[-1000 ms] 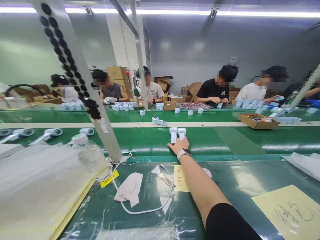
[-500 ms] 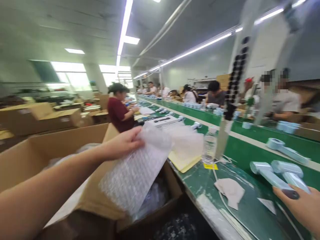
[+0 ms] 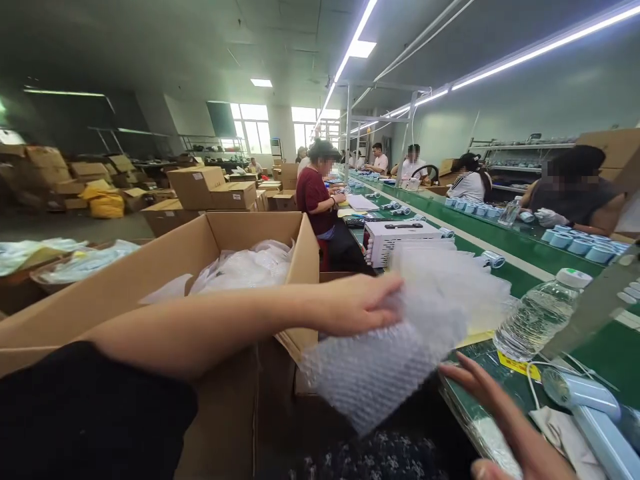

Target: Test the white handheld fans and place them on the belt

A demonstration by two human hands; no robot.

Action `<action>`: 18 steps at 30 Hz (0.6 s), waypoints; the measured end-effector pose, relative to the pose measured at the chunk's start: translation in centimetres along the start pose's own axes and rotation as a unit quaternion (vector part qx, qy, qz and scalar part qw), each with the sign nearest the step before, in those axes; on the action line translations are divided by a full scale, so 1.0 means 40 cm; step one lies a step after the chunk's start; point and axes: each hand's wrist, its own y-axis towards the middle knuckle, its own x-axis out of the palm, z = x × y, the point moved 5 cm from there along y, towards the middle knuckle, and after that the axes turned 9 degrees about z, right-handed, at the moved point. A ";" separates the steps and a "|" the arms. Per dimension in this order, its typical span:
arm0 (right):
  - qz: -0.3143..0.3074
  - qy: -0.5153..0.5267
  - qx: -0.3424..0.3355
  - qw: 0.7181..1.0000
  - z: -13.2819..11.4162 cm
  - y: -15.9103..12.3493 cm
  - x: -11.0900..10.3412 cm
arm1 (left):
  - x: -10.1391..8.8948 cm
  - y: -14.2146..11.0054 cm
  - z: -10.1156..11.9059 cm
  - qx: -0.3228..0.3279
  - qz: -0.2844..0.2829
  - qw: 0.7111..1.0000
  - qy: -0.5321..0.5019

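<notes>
My left hand [image 3: 363,303] is closed on a clear bubble-wrap bag [image 3: 380,373], which hangs over the gap between the cardboard box and the bench. With its fingers apart and nothing in them, my right hand [image 3: 515,420] is over the bench edge, near the bag's lower right. A light-blue device [image 3: 595,413] shaped like a hair dryer, with a cylindrical head and straight handle, lies on the bench right of that hand. A second one is partly cut off at the frame's right edge. Stacked bubble bags [image 3: 450,273] lie behind my left hand.
On the left stands a large open cardboard box [image 3: 260,230] with white plastic bags inside. A water bottle [image 3: 543,317] leans near a metal post. Beyond are a white case [image 3: 400,233], the green conveyor [image 3: 530,267] and several co-workers, one in a dark red shirt [image 3: 313,193].
My view has turned left from the conveyor. The right hand brought two light-blue devices to the bench and let go. My left hand has come in gripping the bubble-wrap bag and moved right.
</notes>
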 end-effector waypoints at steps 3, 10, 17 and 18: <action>-0.078 0.206 0.095 0.971 -0.050 0.005 0.138 | 0.081 -0.016 0.031 0.025 -0.141 0.990 0.010; -0.101 0.358 0.183 0.910 -0.109 0.044 0.183 | 0.091 -0.044 0.026 -0.017 -0.176 0.983 -0.045; -0.073 0.366 0.324 0.869 -0.005 0.045 0.187 | -0.153 0.039 -0.210 -0.120 -0.070 0.986 0.090; -0.056 0.364 0.327 0.870 0.011 0.048 0.185 | -0.228 0.038 -0.270 -0.190 0.044 0.969 0.151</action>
